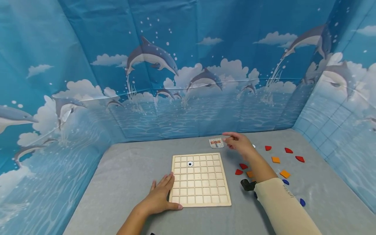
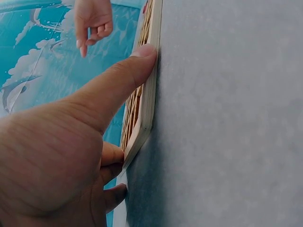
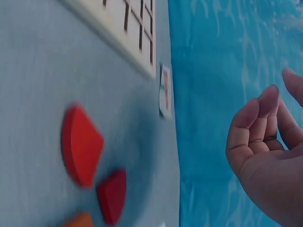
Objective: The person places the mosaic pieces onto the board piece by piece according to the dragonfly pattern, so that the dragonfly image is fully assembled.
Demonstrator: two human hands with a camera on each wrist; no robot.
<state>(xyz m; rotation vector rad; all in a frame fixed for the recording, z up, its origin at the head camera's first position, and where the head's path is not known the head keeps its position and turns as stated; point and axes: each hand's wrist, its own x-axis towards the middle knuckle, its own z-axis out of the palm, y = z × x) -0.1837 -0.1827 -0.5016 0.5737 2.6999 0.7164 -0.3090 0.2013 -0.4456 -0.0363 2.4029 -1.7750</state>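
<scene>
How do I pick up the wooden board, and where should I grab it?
I'd hold the wooden board by its left and right edges, one hand coming from each side. It lies flat, but its thick, straight sides should be easy to pinch. The left hand touches its near left corner, so the right hand could take the right edge.

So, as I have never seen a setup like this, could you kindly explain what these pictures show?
There is no machine here, just a person's bare left hand and right hand. The wide picture comes from a camera worn on the head; the two closer ones come from cameras on each wrist. On the grey surface lie a wooden grid board with one black-dotted white piece on it, a small printed card, and red quarter-circles, orange squares and rounded blue pieces. The left hand touches the board's near left corner; the right, raised near the card, holds nothing visible.
</scene>
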